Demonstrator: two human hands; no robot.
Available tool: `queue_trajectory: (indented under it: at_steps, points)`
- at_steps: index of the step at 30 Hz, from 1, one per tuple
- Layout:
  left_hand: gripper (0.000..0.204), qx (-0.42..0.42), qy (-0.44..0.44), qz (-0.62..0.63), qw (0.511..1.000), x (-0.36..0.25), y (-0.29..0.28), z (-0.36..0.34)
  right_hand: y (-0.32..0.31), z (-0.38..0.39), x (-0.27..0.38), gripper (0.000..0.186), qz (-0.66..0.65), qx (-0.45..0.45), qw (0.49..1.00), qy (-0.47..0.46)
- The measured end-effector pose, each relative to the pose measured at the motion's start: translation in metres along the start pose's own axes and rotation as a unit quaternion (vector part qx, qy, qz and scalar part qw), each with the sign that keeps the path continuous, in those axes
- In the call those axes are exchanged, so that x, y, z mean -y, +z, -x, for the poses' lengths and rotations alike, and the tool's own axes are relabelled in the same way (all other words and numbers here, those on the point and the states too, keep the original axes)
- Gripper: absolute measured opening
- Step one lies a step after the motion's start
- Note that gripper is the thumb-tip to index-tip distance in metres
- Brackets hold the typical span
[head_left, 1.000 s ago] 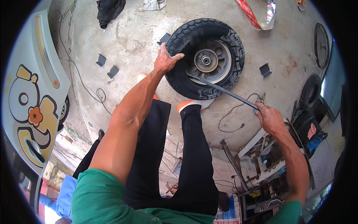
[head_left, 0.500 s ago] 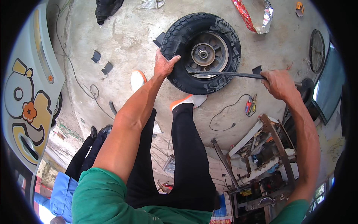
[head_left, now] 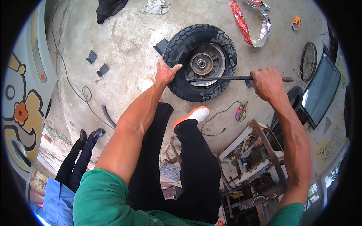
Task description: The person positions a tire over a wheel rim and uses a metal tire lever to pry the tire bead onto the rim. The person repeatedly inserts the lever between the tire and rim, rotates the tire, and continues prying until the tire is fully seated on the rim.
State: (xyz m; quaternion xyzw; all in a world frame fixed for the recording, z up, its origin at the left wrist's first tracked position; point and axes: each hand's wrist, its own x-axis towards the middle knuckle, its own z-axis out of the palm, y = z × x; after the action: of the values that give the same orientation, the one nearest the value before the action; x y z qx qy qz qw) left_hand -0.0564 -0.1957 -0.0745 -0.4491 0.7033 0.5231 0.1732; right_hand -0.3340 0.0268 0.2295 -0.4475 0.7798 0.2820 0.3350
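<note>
A black knobbly tire (head_left: 175, 47) on a grey metal wheel rim (head_left: 217, 62) rests on the concrete in front of me. My left hand (head_left: 166, 72) holds the tire's left edge, the thumb spread over the sidewall and the fingers at the tread. In my right hand (head_left: 267, 83) is a long dark tire lever (head_left: 230, 78), the fist wrapped round it. The lever lies nearly level across the tire's near right side. Its left tip meets the lower left edge of the rim, between tire and metal. The lever's other end sticks out right of my fist.
Small dark brackets (head_left: 102, 70) lie on the floor at left, near a thin cable (head_left: 85, 94). Red-silver wrapping (head_left: 241, 22) lies beyond the tire. At right are a spoked wheel (head_left: 309, 60), a glass pane (head_left: 322, 90) and a cluttered tool rack (head_left: 260, 147). Another person (head_left: 62, 196) stands behind left.
My right fist has moved left along the lever, exposing its right end. The view has shifted, so the floor items sit lower. My left hand still holds the tire.
</note>
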Motion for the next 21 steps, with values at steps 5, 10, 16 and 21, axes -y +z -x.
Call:
queue_trajectory:
  at_steps: [5, 10, 16, 21]
  points:
    - [0.124, -0.004, -0.008, 0.006, 1.0, -0.01, -0.002, 0.001, 0.003, 0.005, -0.002, 0.021, -0.017, -0.016, 1.0, 0.005]
    - [0.125, 0.022, 0.02, 0.051, 0.998, 0.017, 0.003, 0.005, 0.004, -0.005, -0.012, 0.024, -0.04, 0.035, 0.998, -0.021]
    - [0.124, 0.012, 0.024, 0.038, 0.999, 0.032, 0.001, 0.005, 0.019, -0.031, -0.038, 0.025, -0.073, 0.035, 0.995, -0.062]
    - [0.116, -0.009, 0.04, 0.048, 0.998, 0.039, 0.005, 0.013, 0.029, -0.06, -0.06, 0.024, -0.057, 0.059, 0.991, -0.102]
